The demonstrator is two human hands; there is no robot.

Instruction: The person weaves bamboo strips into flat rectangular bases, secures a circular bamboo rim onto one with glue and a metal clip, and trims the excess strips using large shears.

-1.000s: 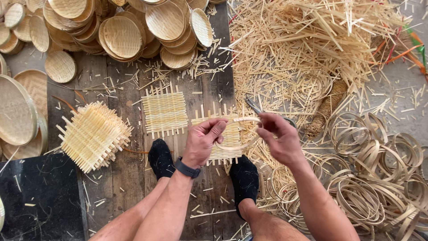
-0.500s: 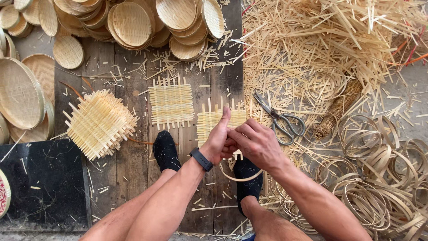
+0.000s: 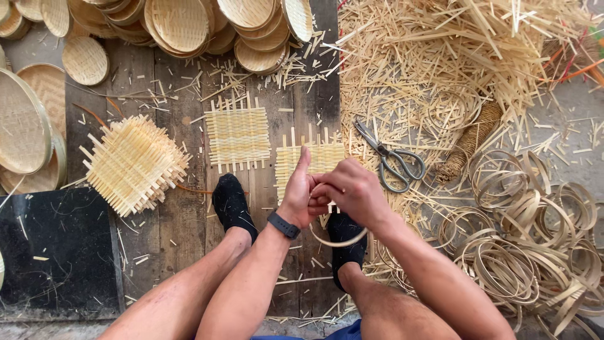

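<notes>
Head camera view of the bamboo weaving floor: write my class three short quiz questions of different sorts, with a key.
1. True or false: the scissors lie on the floor, in neither hand.
2. Multiple choice: the two hands meet over which thing? A) the stack of woven squares B) a thin bamboo ring C) the twine roll
3. Short answer: what is worn on the wrist of the left hand?

Key:
1. True; they lie to the right of the right hand.
2. B; the ring curves out below the hands, above a black sock.
3. A dark wristband.
</notes>
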